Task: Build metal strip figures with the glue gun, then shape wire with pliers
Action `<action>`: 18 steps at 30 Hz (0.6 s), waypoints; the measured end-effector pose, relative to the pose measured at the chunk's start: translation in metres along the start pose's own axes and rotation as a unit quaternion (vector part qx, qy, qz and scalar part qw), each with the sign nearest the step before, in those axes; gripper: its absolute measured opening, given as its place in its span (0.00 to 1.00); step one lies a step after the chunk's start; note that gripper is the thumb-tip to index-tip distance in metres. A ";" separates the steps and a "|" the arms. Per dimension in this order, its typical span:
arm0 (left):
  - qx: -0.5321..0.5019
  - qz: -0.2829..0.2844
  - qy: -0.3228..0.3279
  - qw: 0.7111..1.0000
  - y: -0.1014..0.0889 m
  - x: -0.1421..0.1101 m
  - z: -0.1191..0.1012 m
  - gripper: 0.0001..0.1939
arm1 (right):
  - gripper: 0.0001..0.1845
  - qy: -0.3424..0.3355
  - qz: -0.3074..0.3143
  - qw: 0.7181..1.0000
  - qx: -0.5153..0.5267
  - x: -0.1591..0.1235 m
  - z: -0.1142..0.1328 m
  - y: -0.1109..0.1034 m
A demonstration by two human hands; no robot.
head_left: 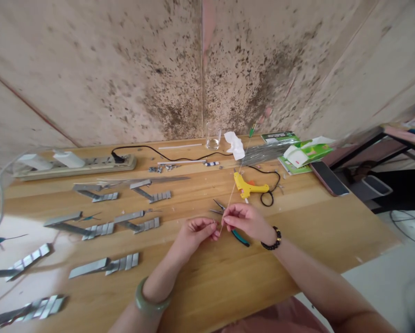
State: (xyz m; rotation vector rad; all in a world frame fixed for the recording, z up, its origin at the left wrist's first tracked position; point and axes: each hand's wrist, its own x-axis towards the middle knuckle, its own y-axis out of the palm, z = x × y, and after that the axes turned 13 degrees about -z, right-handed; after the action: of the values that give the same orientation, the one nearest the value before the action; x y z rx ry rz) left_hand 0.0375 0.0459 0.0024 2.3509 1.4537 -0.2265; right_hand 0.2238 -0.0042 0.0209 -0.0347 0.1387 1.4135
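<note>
My right hand [247,222] is closed in a pinch round a long thin stick [232,196]. The stick slants up toward the wall, with a small green piece [251,130] and a blurred pinkish piece [267,112] near its upper end. My left hand [198,235] is also closed, fingertips pinched close beside the stick's lower end; what they hold is too small to name. Pliers with teal handles [240,238] lie on the table under my right hand, partly hidden by it. Beyond them rests a yellow glue gun [248,186].
Several grey folded pieces [124,263] lie at the left. A power strip [78,167], a glass [213,138] and a crumpled tissue [235,145] stand along the back. At the right are a tissue pack [313,150] and a phone [329,178] near the table's edge.
</note>
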 end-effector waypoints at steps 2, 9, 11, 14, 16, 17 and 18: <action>0.010 0.010 -0.008 1.000 0.001 -0.001 0.000 0.14 | 0.13 0.006 -0.002 1.000 0.010 -0.001 0.000 0.000; 0.015 0.035 -0.030 0.999 0.001 -0.002 0.002 0.13 | 0.13 0.012 0.002 1.000 0.012 -0.003 -0.002 0.003; 0.016 0.031 -0.035 0.999 0.002 -0.003 0.001 0.13 | 0.13 0.012 0.002 1.000 0.007 -0.003 -0.003 0.003; 0.017 0.030 -0.042 0.999 0.003 -0.003 -0.001 0.14 | 0.14 0.009 0.002 1.000 -0.002 -0.002 -0.004 0.004; 0.022 0.034 -0.042 0.998 0.004 -0.004 -0.002 0.14 | 0.14 0.007 0.000 1.000 -0.009 -0.001 -0.005 0.004; 0.024 0.036 -0.042 0.998 0.004 -0.004 -0.002 0.14 | 0.15 0.007 -0.001 1.000 -0.012 -0.001 -0.006 0.004; 0.026 0.037 -0.043 0.998 0.004 -0.004 -0.002 0.13 | 0.15 0.007 -0.002 1.000 -0.015 -0.001 -0.006 0.005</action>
State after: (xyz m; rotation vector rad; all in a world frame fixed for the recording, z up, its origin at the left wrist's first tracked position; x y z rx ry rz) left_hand 0.0392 0.0414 0.0067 2.3995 1.3334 -0.3448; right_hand 0.2186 -0.0055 0.0151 -0.0706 0.1293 1.4106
